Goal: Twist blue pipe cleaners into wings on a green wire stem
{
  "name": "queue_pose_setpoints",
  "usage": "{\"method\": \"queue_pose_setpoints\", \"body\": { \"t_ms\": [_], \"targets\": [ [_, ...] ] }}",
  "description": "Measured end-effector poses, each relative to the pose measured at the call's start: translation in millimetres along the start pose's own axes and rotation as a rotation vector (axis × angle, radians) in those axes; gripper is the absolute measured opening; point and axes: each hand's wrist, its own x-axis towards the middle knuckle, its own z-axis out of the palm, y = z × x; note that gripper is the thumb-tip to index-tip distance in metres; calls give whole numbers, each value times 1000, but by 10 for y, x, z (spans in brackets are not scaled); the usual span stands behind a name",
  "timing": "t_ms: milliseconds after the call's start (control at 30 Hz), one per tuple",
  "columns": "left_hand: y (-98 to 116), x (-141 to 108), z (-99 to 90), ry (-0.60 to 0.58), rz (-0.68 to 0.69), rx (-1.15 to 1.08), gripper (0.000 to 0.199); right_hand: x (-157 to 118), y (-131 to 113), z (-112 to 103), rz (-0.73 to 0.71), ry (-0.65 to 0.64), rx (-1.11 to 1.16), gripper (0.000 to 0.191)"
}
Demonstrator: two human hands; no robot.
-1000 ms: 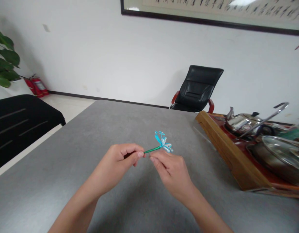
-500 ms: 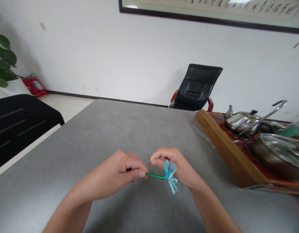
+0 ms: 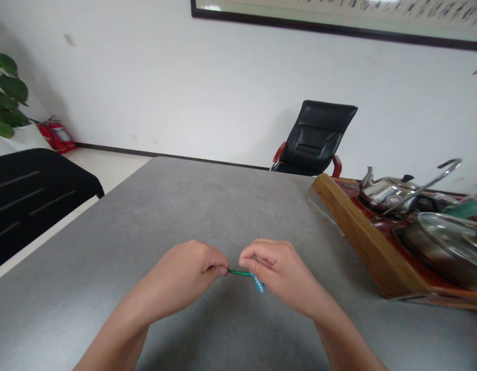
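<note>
Head view: above the grey table (image 3: 164, 216), your right hand (image 3: 280, 273) and left hand (image 3: 187, 278) meet low-centre, right fingertips together, anything between them indiscernible; left ones pinch the green stem (image 3: 239, 272). Steady it firmly, sparing the blue petals (image 3: 258, 283) at its right end.

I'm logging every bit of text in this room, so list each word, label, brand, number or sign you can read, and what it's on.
Nothing can be read for certain.
Framed calligraphy: dark characters, cut off by the picture's edge, too blurred to read.
Fire extinguisher label: too small to read.
Metal kettle: round mark on its side, too small to read.
</note>
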Motion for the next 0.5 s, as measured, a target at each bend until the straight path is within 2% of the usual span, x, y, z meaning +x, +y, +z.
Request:
{"method": "queue_pose_setpoints", "body": {
  "t_ms": [100,233,367,500],
  "targets": [
    [28,18,0,0,-77,104,28,-37,-53,36,-65,87,-244,19],
    [46,52,9,83,-148,124,28,-69,-69,106,-154,187,-485,24],
    [17,79,14,175,-173,65,28,-77,-96,153,-223,255,-590,24],
    [15,86,-7,245,-201,-93,29,-68,-100,186,-227,268,-595,24]
  ]
}}
